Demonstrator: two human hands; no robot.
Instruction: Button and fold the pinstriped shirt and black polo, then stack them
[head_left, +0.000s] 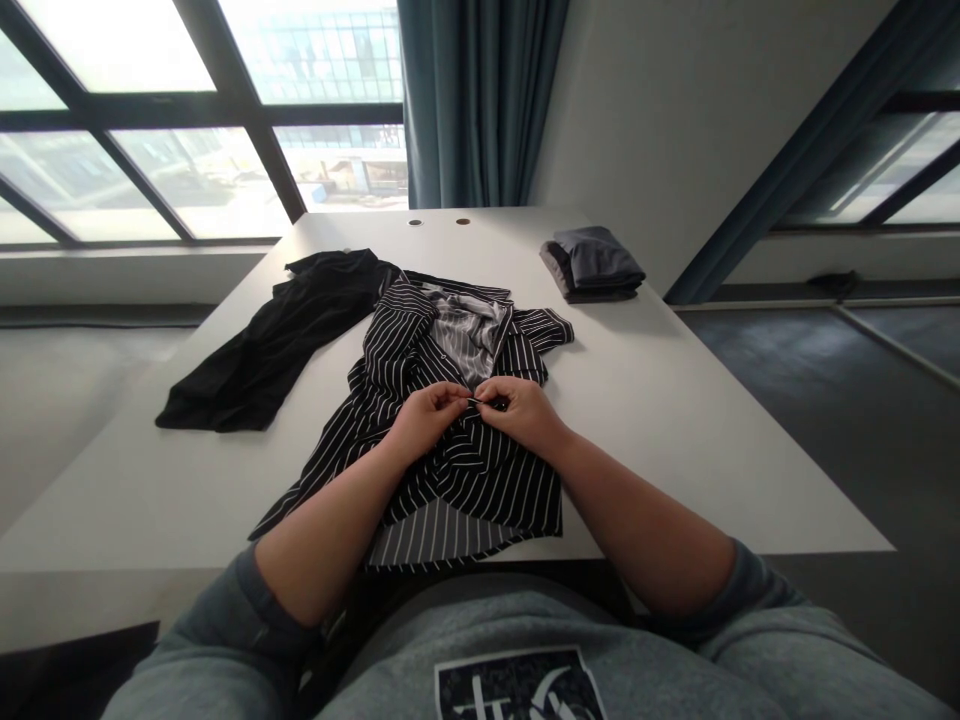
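A long white table (675, 470) carries all the clothes, and the black-and-white striped shirt (465, 480) lies on it, directly in front of the person. Just beside this shirt, on its left side, is a crumpled black garment (277, 340). Beyond the shirt, to the right, lies a folded grey garment (592, 265). The upper front of the shirt is open and shows a grey striped inner side (466, 335), while the lower part lies bunched under the forearms.

The left hand (427, 420) and the right hand (521, 412) are close together on the shirt's front. Both are narrow, and they pinch the cloth around a small dark piece (474, 401), maybe a button, but it is too small to tell.

If one pinch becomes loose, this small piece can slip from the fingers. Also, the bunched cloth can pull the two front edges out of line, and a strong tug can make the shirt slide on the smooth table.
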